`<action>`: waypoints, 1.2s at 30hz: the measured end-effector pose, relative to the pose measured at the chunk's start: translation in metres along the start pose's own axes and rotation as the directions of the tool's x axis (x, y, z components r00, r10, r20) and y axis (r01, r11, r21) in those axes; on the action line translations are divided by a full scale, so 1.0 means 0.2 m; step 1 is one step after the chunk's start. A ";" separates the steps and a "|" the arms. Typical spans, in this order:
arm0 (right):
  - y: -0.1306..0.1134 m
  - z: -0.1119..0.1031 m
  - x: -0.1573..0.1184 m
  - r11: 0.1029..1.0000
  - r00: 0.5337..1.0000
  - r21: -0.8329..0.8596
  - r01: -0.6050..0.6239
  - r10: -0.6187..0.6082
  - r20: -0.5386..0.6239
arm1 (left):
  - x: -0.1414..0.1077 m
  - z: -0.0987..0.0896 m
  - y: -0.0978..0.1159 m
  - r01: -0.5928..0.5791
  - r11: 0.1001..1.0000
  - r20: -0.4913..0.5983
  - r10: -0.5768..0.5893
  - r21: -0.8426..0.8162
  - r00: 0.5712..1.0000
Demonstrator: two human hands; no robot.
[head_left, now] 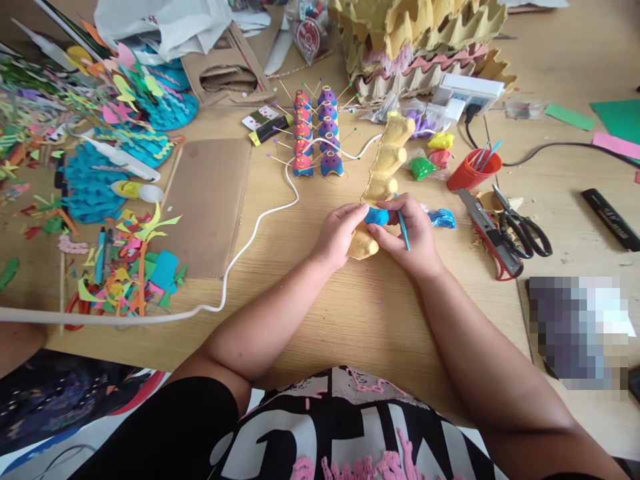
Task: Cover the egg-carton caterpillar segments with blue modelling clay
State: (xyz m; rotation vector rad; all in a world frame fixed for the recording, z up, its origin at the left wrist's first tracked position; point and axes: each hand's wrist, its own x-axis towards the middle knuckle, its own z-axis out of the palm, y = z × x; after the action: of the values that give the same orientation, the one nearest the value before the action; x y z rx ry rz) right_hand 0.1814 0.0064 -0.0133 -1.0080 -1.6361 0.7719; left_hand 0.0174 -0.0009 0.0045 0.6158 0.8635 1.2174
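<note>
My left hand [340, 233] is closed on a yellow egg carton strip [384, 163], its thumb at the blue clay [376, 216] that covers one of the cups. A thin blue modelling stick [403, 231] is tucked between the fingers of my right hand [414, 233], whose thumb and fingertips touch the strip and the clay. The strip points away from me, with bare cups at both ends. Beyond it stand a red carton caterpillar [303, 137] and a purple carton caterpillar [329, 133], stuck with pins. A bag of blue clay [443, 218] lies right of my right hand.
A red cup [474, 169] with sticks, a utility knife [487, 223] and black scissors [520, 223] lie right. Egg trays [420, 47] and a power strip [469, 92] stand behind. A white cable [255, 233] crosses left, near cardboard [207, 200] and paper scraps [133, 267].
</note>
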 end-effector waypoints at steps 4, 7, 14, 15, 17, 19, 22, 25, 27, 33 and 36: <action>0.01 0.00 0.00 0.998 0.999 0.053 -0.039 0.038 0.014 | 0.00 0.00 0.00 -0.017 0.999 -0.026 0.018 0.033 1.000; 0.01 0.00 0.00 0.986 0.994 0.132 -0.101 0.095 0.056 | 0.00 0.01 0.00 -0.025 0.999 -0.041 0.026 0.036 0.999; 0.02 0.00 0.00 0.989 0.996 0.132 -0.066 0.058 0.068 | 0.01 -0.01 -0.02 -0.028 0.998 0.008 0.028 0.053 1.000; 0.02 0.00 0.00 0.991 0.997 0.120 -0.051 0.044 0.060 | 0.01 -0.02 -0.02 -0.037 0.997 0.021 0.036 0.064 0.999; 0.02 0.01 0.00 0.997 0.999 0.076 -0.019 0.016 0.037 | 0.02 -0.03 -0.03 -0.075 0.993 0.050 0.071 0.091 0.996; 0.03 0.00 0.00 1.000 1.000 0.023 0.011 -0.011 0.017 | 0.02 -0.04 -0.04 -0.123 0.985 0.070 0.116 0.117 0.991; 0.03 0.00 0.00 0.999 0.999 -0.008 0.031 -0.031 0.023 | 0.03 -0.04 -0.04 -0.131 0.984 0.061 0.125 0.116 0.990; 0.02 -0.01 0.00 1.000 0.998 0.026 0.018 -0.020 0.053 | 0.02 -0.03 -0.03 -0.093 0.993 0.032 0.091 0.078 0.995; 0.02 -0.01 0.00 0.999 0.998 0.048 0.010 -0.013 0.066 | 0.02 -0.02 -0.02 -0.077 0.996 0.023 0.076 0.054 0.997; 0.00 0.00 -0.01 0.999 1.000 0.028 0.018 -0.019 0.022 | 0.01 -0.01 -0.01 -0.036 0.999 0.021 0.035 0.034 0.999; 0.00 -0.01 0.00 0.997 1.000 0.073 0.006 -0.007 0.025 | 0.01 -0.01 -0.01 -0.035 0.999 0.016 0.034 0.033 0.999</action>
State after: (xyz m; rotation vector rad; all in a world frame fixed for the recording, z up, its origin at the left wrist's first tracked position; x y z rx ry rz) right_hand 0.1830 0.0060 -0.0140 -0.9446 -1.6205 0.8368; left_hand 0.0163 0.0009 0.0016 0.6690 0.8647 1.2297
